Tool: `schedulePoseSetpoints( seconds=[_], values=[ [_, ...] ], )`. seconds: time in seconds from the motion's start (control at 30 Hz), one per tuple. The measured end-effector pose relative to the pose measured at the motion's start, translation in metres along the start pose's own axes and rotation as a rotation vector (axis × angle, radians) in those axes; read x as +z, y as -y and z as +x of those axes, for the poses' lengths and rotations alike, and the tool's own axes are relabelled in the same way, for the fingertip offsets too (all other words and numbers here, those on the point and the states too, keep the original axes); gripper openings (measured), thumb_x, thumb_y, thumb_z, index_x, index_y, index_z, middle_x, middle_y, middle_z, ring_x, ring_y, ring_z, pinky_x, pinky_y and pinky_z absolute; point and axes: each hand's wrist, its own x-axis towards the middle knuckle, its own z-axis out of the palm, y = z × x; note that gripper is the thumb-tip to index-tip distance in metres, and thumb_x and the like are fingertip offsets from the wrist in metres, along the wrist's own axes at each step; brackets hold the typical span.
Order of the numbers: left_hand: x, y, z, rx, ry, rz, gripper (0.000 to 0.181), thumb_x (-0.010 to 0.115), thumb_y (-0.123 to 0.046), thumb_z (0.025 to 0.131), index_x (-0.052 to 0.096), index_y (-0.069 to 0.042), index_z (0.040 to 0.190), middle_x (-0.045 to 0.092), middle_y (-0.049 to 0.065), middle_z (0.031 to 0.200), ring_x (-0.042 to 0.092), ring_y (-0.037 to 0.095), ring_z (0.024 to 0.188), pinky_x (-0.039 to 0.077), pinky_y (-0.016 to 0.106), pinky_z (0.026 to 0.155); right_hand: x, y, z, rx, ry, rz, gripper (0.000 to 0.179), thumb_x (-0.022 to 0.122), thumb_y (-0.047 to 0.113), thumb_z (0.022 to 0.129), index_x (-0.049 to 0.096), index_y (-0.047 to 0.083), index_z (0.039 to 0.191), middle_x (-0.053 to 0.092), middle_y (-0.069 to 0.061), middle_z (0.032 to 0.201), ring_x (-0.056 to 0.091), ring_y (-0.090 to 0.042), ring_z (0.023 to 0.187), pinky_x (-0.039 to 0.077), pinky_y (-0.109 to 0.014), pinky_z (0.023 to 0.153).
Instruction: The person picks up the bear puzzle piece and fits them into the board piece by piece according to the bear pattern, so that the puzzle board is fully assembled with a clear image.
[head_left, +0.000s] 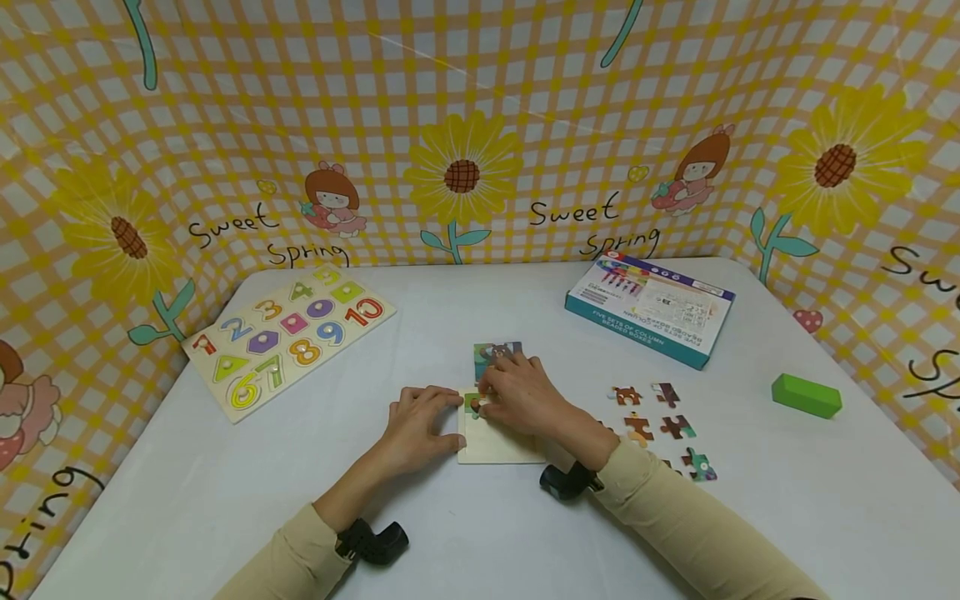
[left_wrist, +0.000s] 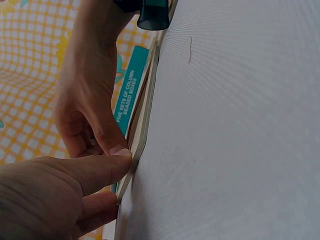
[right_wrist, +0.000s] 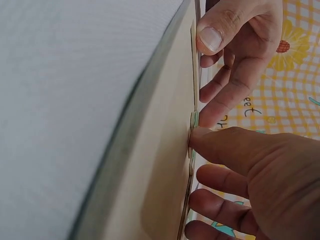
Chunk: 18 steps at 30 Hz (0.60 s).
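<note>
A pale wooden puzzle board lies flat on the white table in front of me. My left hand rests at its left edge, with the thumb pressed straight against the rim. My right hand arches over the board's top left corner and pinches a small green puzzle piece down onto it. In the right wrist view the forefinger touches that piece at the board's edge. A picture card lies just beyond the board.
Several loose puzzle pieces lie to the right of my right forearm. A teal box sits at the back right, with a green block at the far right. A number peg board lies at the left. A patterned cloth wall surrounds the table.
</note>
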Motion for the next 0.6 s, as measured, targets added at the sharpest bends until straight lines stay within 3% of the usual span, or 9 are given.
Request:
schedulePoseSetpoints(
  seconds=[0.33, 0.6],
  values=[
    [0.001, 0.0, 0.001, -0.005, -0.003, -0.001, 0.048, 0.075, -0.025, 0.077, 0.061, -0.014, 0.121, 0.055, 0.002, 0.13, 0.038, 0.03, 0.118, 0.026, 0.049, 0.092, -0.009, 0.0, -0.004, 0.053, 0.025, 0.032, 0.026, 0.073, 0.032, 0.079, 0.069, 0.018, 0.1, 0.065, -0.002, 0.108, 0.05, -0.026, 0.1, 0.036, -0.048, 0.09],
    [0.001, 0.001, 0.001, -0.005, -0.003, 0.002, 0.048, 0.075, -0.025, 0.076, 0.061, -0.013, 0.121, 0.055, 0.003, 0.13, 0.038, 0.03, 0.119, 0.026, 0.049, 0.092, -0.022, -0.012, -0.013, 0.105, 0.034, 0.054, 0.04, 0.072, 0.034, 0.08, 0.066, 0.015, 0.115, 0.064, -0.005, 0.115, 0.049, -0.027, 0.105, 0.034, -0.047, 0.091]
  ],
)
